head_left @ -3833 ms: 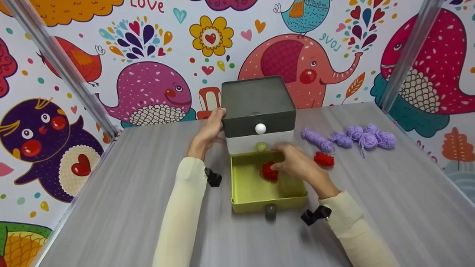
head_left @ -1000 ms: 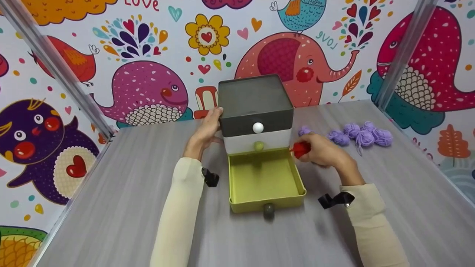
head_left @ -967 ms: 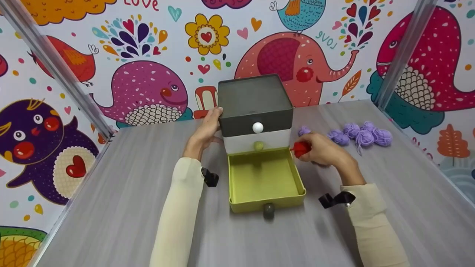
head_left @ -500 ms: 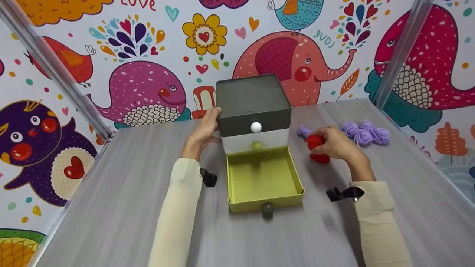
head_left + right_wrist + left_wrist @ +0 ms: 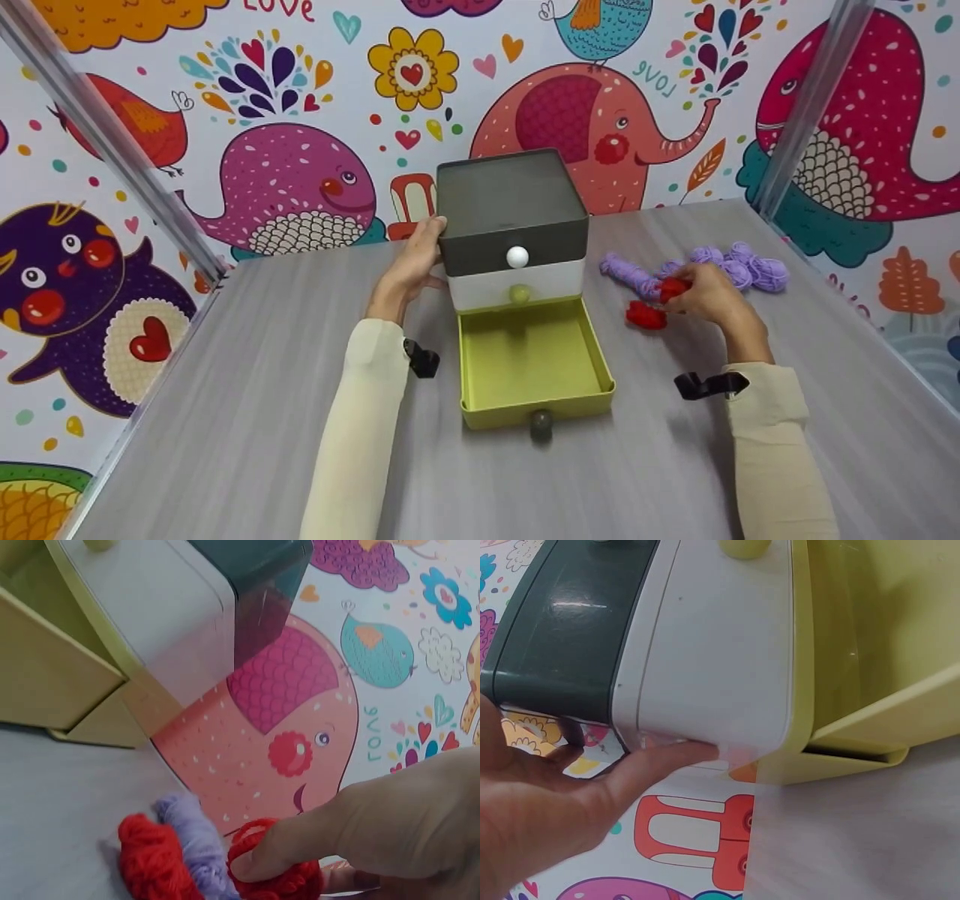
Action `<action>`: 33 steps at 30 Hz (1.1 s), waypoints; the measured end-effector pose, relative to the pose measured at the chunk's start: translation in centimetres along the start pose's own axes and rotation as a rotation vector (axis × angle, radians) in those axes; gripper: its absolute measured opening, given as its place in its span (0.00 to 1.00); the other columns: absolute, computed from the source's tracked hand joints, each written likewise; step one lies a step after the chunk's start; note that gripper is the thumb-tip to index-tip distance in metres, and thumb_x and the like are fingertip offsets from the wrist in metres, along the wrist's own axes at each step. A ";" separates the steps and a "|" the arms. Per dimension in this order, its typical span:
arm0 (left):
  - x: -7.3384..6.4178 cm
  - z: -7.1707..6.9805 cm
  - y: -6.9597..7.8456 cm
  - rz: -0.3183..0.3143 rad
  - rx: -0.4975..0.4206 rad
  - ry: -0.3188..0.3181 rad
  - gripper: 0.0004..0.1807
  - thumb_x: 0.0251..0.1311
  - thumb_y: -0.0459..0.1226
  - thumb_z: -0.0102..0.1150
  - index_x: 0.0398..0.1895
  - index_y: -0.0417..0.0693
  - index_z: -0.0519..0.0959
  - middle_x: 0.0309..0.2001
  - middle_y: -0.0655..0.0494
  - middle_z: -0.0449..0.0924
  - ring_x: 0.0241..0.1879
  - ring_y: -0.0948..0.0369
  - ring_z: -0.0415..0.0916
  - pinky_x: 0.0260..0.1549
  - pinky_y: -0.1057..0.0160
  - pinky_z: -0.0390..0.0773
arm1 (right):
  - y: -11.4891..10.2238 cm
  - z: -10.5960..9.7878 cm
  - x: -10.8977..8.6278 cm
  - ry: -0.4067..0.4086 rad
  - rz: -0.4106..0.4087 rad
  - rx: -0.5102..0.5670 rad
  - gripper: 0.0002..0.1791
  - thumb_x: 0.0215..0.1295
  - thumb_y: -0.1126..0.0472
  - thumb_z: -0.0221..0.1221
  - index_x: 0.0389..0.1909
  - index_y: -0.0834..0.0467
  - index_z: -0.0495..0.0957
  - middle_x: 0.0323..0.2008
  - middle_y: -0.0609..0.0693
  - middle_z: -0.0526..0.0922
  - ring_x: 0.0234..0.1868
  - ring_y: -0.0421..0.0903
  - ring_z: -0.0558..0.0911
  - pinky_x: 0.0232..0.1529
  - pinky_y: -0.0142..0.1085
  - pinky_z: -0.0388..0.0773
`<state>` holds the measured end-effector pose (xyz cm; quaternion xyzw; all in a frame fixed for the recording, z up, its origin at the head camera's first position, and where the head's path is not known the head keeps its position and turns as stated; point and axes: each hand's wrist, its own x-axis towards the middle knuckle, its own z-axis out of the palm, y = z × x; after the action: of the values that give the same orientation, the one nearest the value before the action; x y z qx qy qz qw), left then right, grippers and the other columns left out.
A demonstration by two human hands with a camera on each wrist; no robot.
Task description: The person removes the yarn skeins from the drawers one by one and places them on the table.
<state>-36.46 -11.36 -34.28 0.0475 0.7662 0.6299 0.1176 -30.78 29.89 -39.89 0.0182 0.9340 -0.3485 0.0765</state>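
Observation:
A small three-tier drawer box [image 5: 514, 195] stands mid-table, dark grey on top, white in the middle, yellow-green below. Its bottom drawer [image 5: 534, 360] is pulled out, with nothing lying in it. My left hand [image 5: 411, 262] rests against the box's left side; in the left wrist view the thumb lies along the white tier. To the right of the box, my right hand [image 5: 712, 296] pinches a red yarn ball [image 5: 277, 862] between thumb and fingers. A second red yarn bundle [image 5: 646, 315] lies just left of it, beside a long purple yarn skein [image 5: 630, 274].
Several purple yarn balls [image 5: 739, 266] are grouped at the back right, behind my right hand. A patterned wall [image 5: 300, 90] closes off the table's far side. A dark round knob [image 5: 541, 425] sticks out from the drawer's front.
My right hand has taken the red yarn ball out of the drawer and carried it right, beside the other red bundle. The left hand stays on the box.

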 end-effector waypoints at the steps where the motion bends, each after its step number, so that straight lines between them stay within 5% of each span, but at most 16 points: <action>1: 0.0 0.0 0.0 0.000 -0.003 0.000 0.32 0.78 0.55 0.32 0.77 0.51 0.47 0.73 0.40 0.55 0.75 0.36 0.53 0.60 0.26 0.66 | 0.2 0.0 0.0 -0.001 0.010 0.004 0.30 0.63 0.64 0.64 0.64 0.70 0.70 0.55 0.68 0.73 0.52 0.60 0.72 0.48 0.40 0.77; 12: 0.2 0.2 0.0 0.000 -0.012 0.000 0.31 0.78 0.54 0.32 0.76 0.50 0.49 0.71 0.38 0.58 0.74 0.37 0.56 0.60 0.26 0.65 | 1.4 0.4 0.5 0.007 0.111 0.069 0.31 0.66 0.64 0.61 0.68 0.69 0.66 0.55 0.67 0.71 0.55 0.60 0.70 0.55 0.46 0.76; 33: 0.1 0.1 0.0 0.000 -0.019 0.013 0.32 0.77 0.54 0.34 0.76 0.50 0.50 0.71 0.38 0.59 0.73 0.36 0.57 0.60 0.24 0.64 | 3.2 0.7 0.7 0.033 0.197 -0.003 0.30 0.64 0.63 0.62 0.65 0.71 0.69 0.57 0.71 0.70 0.55 0.64 0.69 0.58 0.55 0.73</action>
<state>-36.51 -11.30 -34.35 0.0423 0.7610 0.6374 0.1133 -31.12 31.87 -42.63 0.1156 0.9293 -0.3377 0.0953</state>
